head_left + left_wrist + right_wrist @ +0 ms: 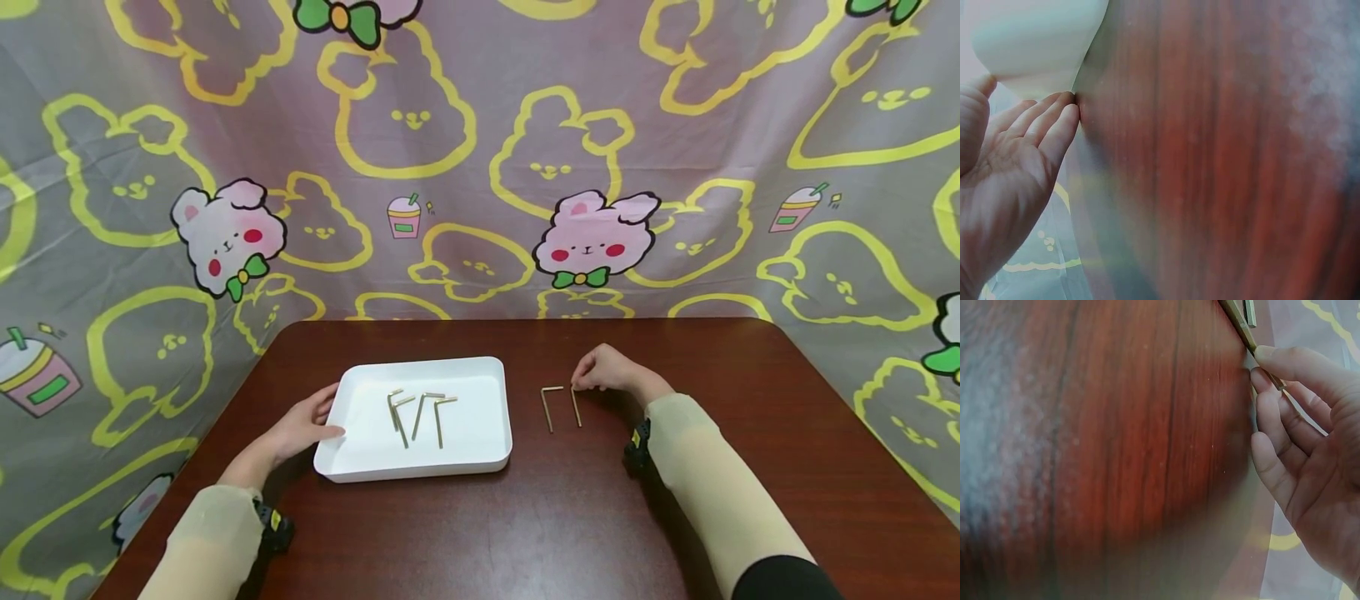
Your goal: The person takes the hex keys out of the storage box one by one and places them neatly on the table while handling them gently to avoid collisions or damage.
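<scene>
A white rectangular tray (472, 425) lies on the table, with several brass-coloured L-shaped hex keys (439, 427) inside it, their short arms toward the far side. My left hand (302, 427) holds the tray's left side, thumb over the rim and fingers along the outer wall. To the right of the tray, my right hand (609, 368) pinches one hex key (576, 408) at its bent end between thumb and fingertips. In the right wrist view, this hex key (1239, 326) reaches past the thumb. Another hex key (547, 410) lies just left of it on the wood.
The dark brown table (480, 533) has a glossy wood-grain top with rounded far corners. A patterned cloth curtain (480, 200) with yellow outlines and rabbit faces hangs close behind the table and along both sides.
</scene>
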A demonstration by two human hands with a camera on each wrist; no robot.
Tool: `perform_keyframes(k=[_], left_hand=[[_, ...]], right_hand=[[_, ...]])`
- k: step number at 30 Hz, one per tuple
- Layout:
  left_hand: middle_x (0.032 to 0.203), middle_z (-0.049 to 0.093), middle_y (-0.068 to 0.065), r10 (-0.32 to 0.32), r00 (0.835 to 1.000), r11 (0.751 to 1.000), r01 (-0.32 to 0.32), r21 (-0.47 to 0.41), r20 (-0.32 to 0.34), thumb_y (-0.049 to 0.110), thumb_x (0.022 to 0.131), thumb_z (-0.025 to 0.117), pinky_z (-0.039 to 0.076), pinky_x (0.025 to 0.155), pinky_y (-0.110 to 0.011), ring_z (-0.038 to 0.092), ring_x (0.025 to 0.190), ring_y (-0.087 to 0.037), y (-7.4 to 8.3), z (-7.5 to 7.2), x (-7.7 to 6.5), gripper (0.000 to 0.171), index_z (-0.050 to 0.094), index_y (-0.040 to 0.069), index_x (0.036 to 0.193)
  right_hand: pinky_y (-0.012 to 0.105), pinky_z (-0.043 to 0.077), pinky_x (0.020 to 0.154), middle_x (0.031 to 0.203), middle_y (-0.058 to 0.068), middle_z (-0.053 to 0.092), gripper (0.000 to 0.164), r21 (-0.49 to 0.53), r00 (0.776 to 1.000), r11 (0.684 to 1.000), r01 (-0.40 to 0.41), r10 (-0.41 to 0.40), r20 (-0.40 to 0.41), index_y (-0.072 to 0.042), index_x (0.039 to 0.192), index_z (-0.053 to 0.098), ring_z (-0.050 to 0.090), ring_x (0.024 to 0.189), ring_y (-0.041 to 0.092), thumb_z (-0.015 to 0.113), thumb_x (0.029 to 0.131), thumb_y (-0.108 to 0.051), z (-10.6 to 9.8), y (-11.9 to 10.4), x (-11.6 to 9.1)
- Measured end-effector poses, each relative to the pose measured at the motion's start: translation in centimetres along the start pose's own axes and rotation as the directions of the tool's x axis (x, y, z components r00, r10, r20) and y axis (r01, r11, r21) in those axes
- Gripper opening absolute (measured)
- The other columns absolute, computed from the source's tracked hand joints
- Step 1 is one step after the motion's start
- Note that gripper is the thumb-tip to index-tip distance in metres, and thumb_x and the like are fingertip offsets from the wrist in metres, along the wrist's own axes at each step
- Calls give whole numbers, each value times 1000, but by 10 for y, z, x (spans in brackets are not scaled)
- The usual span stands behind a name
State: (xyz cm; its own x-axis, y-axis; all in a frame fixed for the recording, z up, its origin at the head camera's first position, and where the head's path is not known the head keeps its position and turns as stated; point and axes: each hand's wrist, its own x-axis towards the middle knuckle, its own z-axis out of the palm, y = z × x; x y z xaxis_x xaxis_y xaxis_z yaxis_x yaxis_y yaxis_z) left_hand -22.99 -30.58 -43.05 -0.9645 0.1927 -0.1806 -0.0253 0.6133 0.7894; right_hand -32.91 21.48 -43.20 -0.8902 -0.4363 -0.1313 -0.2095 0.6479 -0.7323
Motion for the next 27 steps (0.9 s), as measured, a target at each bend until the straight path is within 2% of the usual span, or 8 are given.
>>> perform_keyframes(k=[13, 21, 27], left_hand=[[149, 28, -33, -27, 1000, 1000, 27, -5, -12, 11, 87, 73, 32, 106, -55, 29, 136, -47, -2, 0, 2, 89, 14, -7, 151], [149, 27, -34, -7, 1000, 1000, 7, 2, -6, 10, 88, 72, 32, 106, -55, 28, 137, -48, -1, -1, 1, 88, 13, -7, 151], [149, 27, -33, -14, 1000, 1000, 14, 7, -3, 10, 88, 72, 33, 105, -54, 29, 136, -47, 1, -1, 0, 88, 13, -7, 152]], right_hand=[[29, 44, 56, 80, 1, 71, 5, -3, 1000, 1000, 4, -4, 3, -4, 81, 77, 50, 63, 14, 75, 84, -8, -1, -2, -1], [28, 42, 54, 77, 0, 71, 5, -4, 1000, 1000, -5, 5, 0, -6, 80, 77, 49, 60, 14, 75, 84, -8, 0, -1, -1], [28, 42, 53, 77, 0, 71, 6, -9, 1000, 1000, -7, 7, 3, -6, 80, 77, 48, 58, 14, 74, 84, -7, -1, 0, 0]])
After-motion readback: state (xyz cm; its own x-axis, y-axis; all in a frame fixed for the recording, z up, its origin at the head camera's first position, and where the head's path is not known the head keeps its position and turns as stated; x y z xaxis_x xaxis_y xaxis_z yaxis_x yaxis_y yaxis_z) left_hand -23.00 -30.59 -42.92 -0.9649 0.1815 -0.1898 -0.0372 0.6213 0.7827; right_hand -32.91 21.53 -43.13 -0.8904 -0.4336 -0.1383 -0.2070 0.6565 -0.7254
